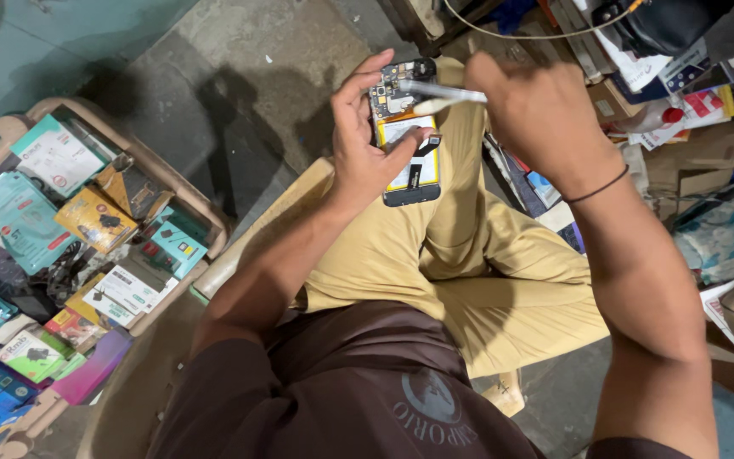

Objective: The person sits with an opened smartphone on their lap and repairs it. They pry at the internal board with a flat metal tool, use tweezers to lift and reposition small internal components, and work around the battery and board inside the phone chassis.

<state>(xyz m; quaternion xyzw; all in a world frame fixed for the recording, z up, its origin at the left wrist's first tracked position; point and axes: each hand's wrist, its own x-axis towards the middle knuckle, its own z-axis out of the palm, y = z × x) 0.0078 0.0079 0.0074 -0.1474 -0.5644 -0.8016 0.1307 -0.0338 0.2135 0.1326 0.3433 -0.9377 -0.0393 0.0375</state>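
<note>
My left hand (365, 136) grips an opened mobile phone (407, 161) with its back cover off, showing the circuit board at the top and the yellow-edged battery below. My right hand (533, 115) holds a slim white and silver tool (435, 95) whose tip rests on the phone's upper circuit area. Both hands are raised over my lap, above my tan trousers (460, 255). A thin dark band circles my right wrist.
A plastic tray (184, 191) at the left holds several small packaged accessories in teal, yellow and blue. Cluttered boxes, papers and packets (681, 93) lie at the right. Grey concrete floor (239, 68) spreads ahead. I sit on a pale plastic chair (239, 255).
</note>
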